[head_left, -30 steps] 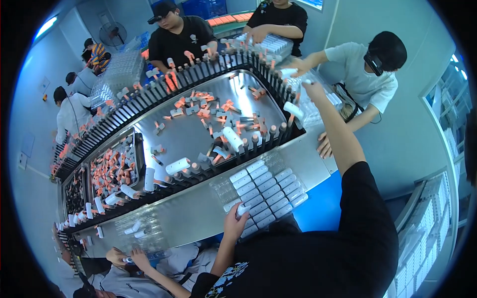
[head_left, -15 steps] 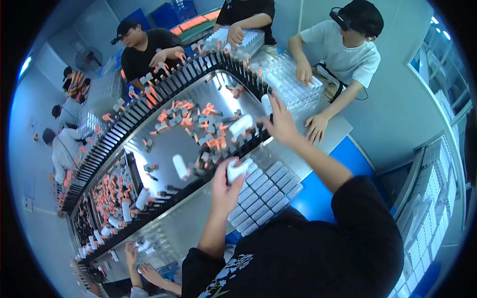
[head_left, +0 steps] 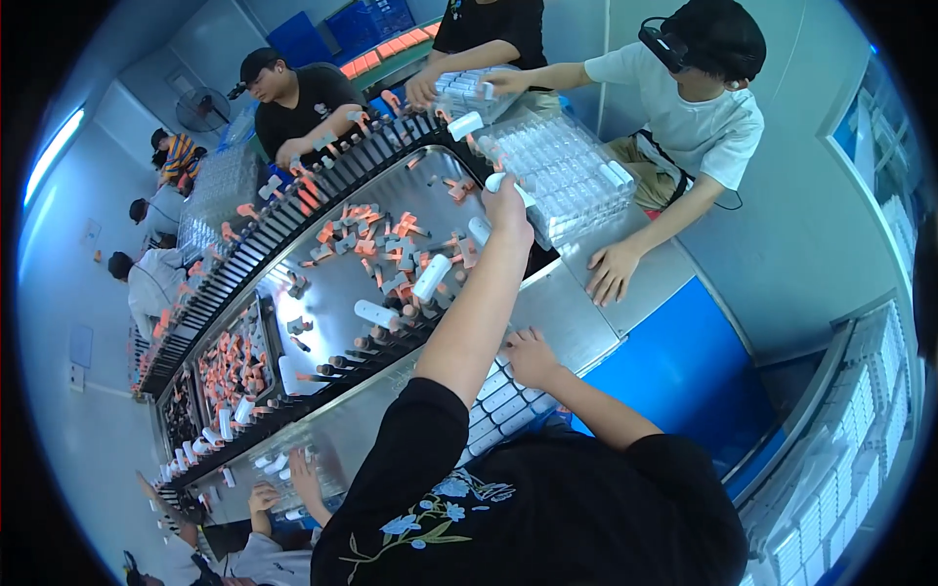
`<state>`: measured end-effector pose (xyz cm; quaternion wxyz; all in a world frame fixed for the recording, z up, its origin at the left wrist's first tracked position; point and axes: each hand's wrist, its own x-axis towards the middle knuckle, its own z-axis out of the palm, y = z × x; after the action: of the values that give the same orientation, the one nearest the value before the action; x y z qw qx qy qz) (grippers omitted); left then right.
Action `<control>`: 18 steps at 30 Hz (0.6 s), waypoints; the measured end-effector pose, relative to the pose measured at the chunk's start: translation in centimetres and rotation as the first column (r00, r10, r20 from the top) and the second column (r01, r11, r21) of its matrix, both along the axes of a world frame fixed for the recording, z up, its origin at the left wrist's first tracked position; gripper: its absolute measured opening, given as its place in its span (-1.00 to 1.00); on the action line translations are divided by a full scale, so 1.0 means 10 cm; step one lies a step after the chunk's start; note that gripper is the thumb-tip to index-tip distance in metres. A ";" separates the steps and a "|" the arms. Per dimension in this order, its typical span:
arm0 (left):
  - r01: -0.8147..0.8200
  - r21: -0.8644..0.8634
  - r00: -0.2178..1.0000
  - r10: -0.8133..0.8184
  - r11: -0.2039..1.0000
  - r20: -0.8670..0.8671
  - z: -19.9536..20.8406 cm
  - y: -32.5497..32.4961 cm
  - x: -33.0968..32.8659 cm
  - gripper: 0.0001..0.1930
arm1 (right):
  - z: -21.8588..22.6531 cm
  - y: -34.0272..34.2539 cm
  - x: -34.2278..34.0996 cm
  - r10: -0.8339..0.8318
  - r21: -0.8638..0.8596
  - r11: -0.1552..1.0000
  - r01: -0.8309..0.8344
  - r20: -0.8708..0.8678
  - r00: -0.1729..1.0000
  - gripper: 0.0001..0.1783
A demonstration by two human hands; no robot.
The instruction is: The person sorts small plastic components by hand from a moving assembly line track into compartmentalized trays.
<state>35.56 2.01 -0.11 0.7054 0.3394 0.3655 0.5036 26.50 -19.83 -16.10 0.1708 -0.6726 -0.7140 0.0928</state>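
Observation:
My left arm reaches across to the black conveyor chain. At its near right bend my left hand [head_left: 508,209] closes round a white oblong plastic case [head_left: 498,183]. Lower down, my right hand [head_left: 533,358] rests with fingers apart at the upper edge of a clear tray [head_left: 508,405], which is filled with rows of similar white cases and partly hidden by my arms. More white cases sit along the conveyor, among them a white case [head_left: 431,277] and a white case [head_left: 376,314] left of my forearm.
Orange and grey clips [head_left: 376,234] lie scattered on the metal table inside the conveyor loop. Stacked clear trays [head_left: 562,171] stand at the right bend. A co-worker's hand [head_left: 616,272] rests on the metal bench beyond my right hand. Other people work along the line.
My left hand has moved from over the tray up to the conveyor. My right hand has drawn back from the conveyor to the tray. The cases on the conveyor have shifted.

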 end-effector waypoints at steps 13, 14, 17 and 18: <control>0.412 0.433 0.406 0.264 0.802 -0.875 -0.08 -0.40 -0.73 -0.50 | 1.03 -0.02 0.72 -0.198 0.076 0.949 0.307 -0.614 0.764 -0.63; 0.419 0.368 0.350 0.226 0.830 -0.909 0.00 -0.42 -0.86 -0.47 | 1.19 0.18 0.98 -0.324 0.042 0.913 0.406 -0.533 0.782 -0.59; 0.346 0.729 0.395 0.613 0.591 -0.684 -0.13 -0.52 -1.24 -0.47 | 1.66 0.83 1.28 -0.337 0.185 0.797 0.575 -0.653 0.678 -0.49; 0.351 0.726 0.405 0.604 0.591 -0.687 -0.10 -0.62 -1.33 -0.47 | 1.69 1.02 1.37 -0.383 0.195 0.790 0.581 -0.583 0.716 -0.48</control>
<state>22.22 -4.18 -1.08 0.1099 0.7926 0.4467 0.4004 40.20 -9.62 0.77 0.4952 -0.7436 -0.4409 0.0858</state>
